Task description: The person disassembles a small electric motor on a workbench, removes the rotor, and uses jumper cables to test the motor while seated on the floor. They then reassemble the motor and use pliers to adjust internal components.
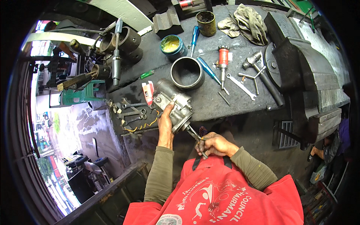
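Note:
A grey metal housing, cylindrical with bolted flanges, lies tilted at the bench's near edge. My left hand is closed around its near side, thumb on top. From its near end a shaft points toward my body. At that end my right hand is closed on a slim metal tool that looks like pliers; the fingers hide most of it, and I cannot tell exactly where its tip touches. A red-and-white small box stands just left of the housing. Behind it sits an open dark metal ring.
On the dark bench lie a blue screwdriver, a red-bodied tool, a wrench and a hammer. A grease tub, a can and a rag stand farther back. Several wrenches lie left; a large vise is right.

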